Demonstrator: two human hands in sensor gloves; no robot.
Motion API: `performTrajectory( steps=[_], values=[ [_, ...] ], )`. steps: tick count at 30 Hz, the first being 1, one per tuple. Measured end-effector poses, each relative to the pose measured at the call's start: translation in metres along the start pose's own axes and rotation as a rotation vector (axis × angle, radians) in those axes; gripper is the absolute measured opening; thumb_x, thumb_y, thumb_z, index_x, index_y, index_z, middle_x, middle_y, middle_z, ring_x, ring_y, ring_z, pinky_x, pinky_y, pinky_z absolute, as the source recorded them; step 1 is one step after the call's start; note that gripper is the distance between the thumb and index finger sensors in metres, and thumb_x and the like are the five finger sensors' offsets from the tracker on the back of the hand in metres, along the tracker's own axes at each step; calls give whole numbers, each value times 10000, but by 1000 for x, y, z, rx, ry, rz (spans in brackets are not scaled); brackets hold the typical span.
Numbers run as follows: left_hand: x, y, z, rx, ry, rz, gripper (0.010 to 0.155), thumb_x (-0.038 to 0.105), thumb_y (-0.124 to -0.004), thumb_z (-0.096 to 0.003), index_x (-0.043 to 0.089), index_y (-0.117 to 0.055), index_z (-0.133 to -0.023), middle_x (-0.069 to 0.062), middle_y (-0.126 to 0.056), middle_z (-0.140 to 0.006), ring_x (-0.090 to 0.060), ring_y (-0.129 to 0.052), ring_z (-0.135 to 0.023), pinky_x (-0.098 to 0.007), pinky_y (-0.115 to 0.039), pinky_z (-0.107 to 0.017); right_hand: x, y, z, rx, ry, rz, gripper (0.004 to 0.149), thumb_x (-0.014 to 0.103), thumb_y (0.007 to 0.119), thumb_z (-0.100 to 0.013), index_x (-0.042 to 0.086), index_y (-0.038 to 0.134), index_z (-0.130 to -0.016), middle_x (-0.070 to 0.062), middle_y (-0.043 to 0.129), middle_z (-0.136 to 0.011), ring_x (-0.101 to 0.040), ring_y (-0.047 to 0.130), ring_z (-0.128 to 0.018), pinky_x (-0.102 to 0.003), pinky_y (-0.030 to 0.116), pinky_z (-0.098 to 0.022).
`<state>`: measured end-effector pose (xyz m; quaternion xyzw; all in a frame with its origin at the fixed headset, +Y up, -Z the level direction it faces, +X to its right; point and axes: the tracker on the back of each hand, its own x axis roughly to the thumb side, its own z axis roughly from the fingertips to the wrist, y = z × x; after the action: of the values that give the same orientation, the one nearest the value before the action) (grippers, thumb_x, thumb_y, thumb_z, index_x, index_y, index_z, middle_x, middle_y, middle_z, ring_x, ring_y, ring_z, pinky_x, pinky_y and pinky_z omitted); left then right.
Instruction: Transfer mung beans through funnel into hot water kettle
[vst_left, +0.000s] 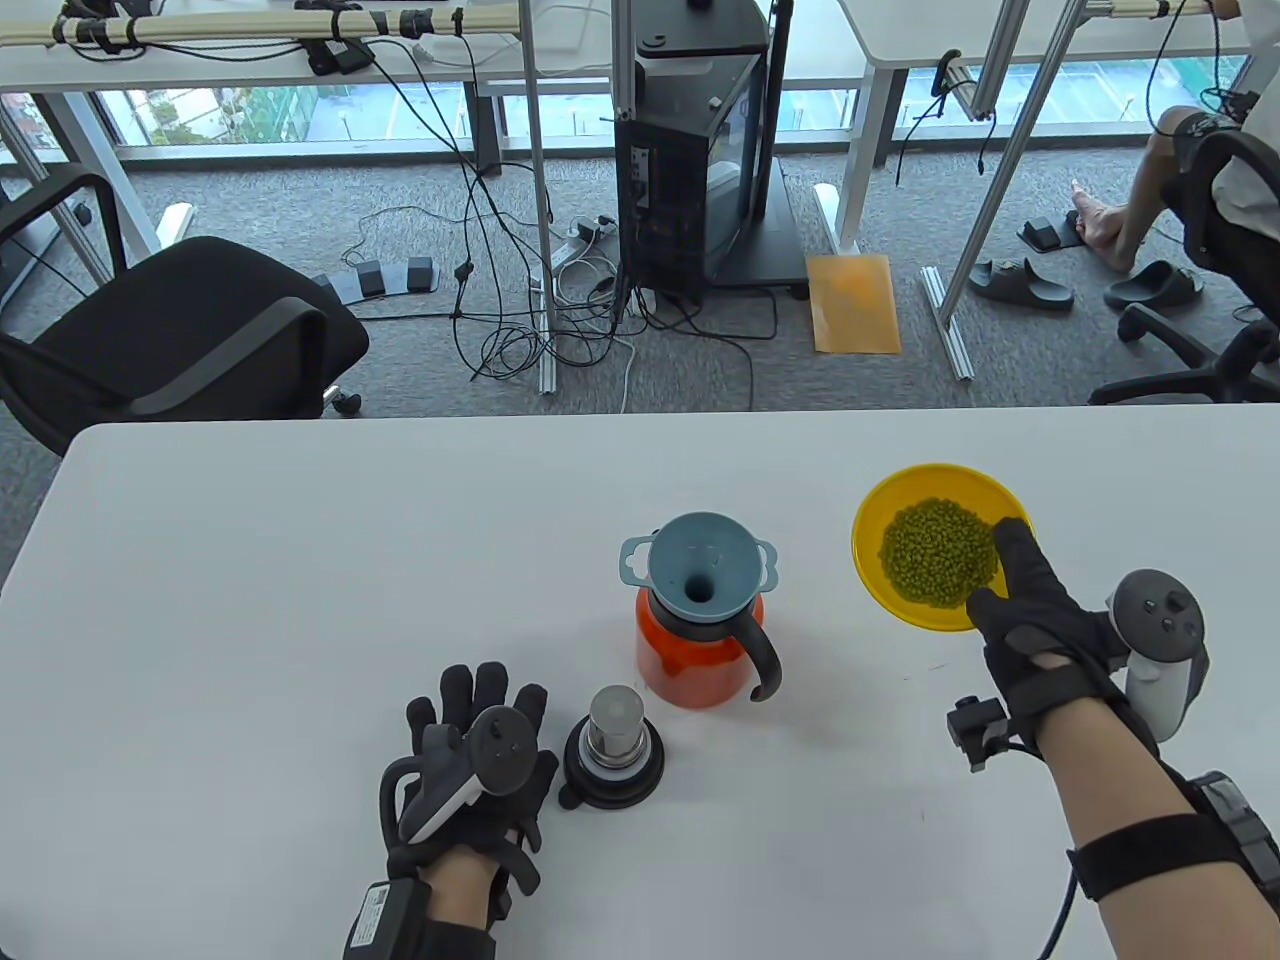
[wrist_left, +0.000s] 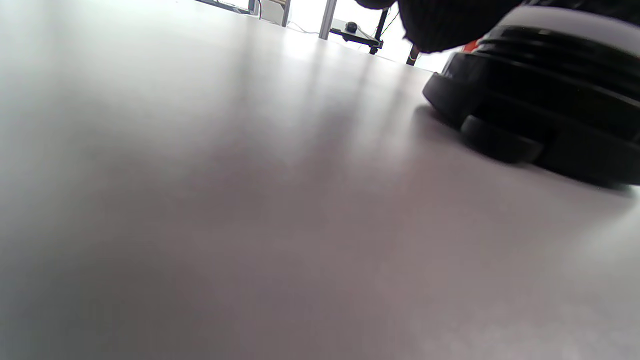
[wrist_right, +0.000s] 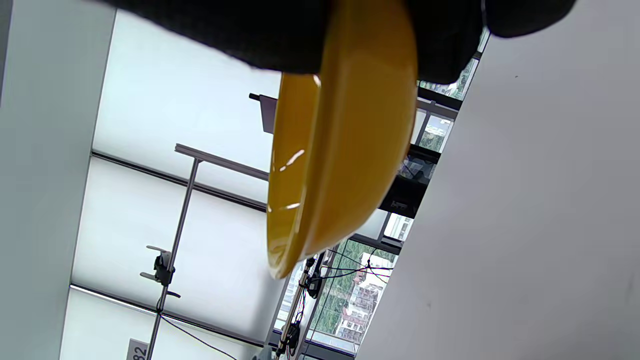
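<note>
Now the right hand (vst_left: 1040, 625) is gripping the yellow bowl (vst_left: 880, 520) of mung beans (vst_left: 938, 566), fingers (vst_left: 1022, 560) clamped over its five-o'clock rim; next comes tipping it over the blue funnel (vst_left: 700, 575) on the orange kettle (vst_left: 690, 665). The left hand (vst_left: 470, 780) is resting on the counter (vst_left: 300, 560), fingers spread.

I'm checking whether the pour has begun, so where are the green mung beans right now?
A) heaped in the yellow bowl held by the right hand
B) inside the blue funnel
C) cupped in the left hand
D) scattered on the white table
A: the green mung beans sit heaped in the yellow plastic bowl, whose near rim the gloved right hand grips, while the blue funnel on the orange kettle looks empty.
</note>
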<state>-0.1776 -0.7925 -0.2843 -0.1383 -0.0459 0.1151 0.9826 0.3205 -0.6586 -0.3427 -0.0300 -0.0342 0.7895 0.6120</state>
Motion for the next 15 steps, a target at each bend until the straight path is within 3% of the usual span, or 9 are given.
performTrajectory(
  steps=[7, 15],
  values=[
    [0, 0, 0, 4, -1, 10, 716, 504, -693, -485, 333, -348, -1089, -40, -53, -1147, -386, 31, -1026, -680, -61, -691, 43, 28, -14, 17, -36, -28, 766, 111, 792, -457, 40, 342, -1072, -443, 216, -974, -616, 580, -880, -712, 480, -593],
    [0, 1, 0, 3, -7, 19, 719, 503, -694, -485, 323, -353, -1091, -43, -54, -1147, -387, 33, -1026, -680, -60, -691, 61, 76, -18, 106, -67, -31, 839, 155, 856, -452, 24, 303, -1070, -433, 225, -981, -601, 564, -889, -702, 478, -600]
  ],
)
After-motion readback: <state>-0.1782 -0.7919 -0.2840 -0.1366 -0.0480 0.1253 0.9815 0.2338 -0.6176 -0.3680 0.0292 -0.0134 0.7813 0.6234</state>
